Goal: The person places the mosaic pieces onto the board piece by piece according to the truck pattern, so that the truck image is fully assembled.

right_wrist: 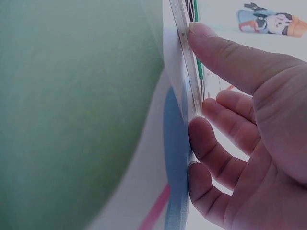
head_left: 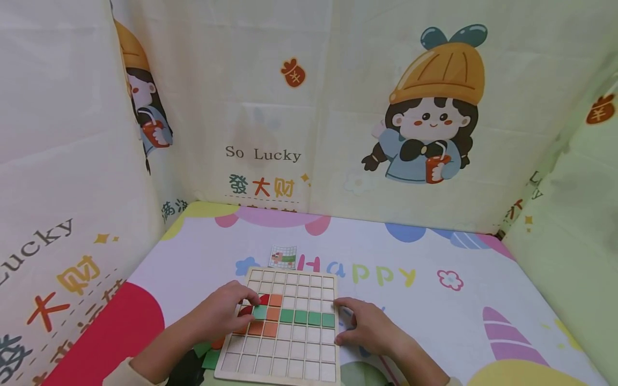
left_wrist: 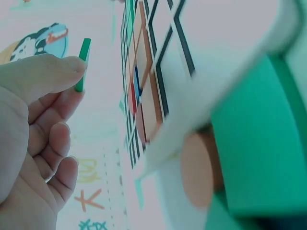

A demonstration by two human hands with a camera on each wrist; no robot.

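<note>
A wooden grid board lies on the table, tilted slightly in the head view. My left hand is over its left side, pinching a green square tile between thumb and fingertip. The left wrist view shows this tile edge-on, apart from the board. Orange tiles, a row of green tiles and red rounded pieces sit in the grid, partly hidden by the left hand. At the board's right edge, my right hand touches the rim with thumb and fingers, loosely bent around nothing.
A small picture card lies behind the board. Left of the board, beneath the left forearm, are loose green pieces, an orange round piece and a dark object. Printed cloth walls enclose the table.
</note>
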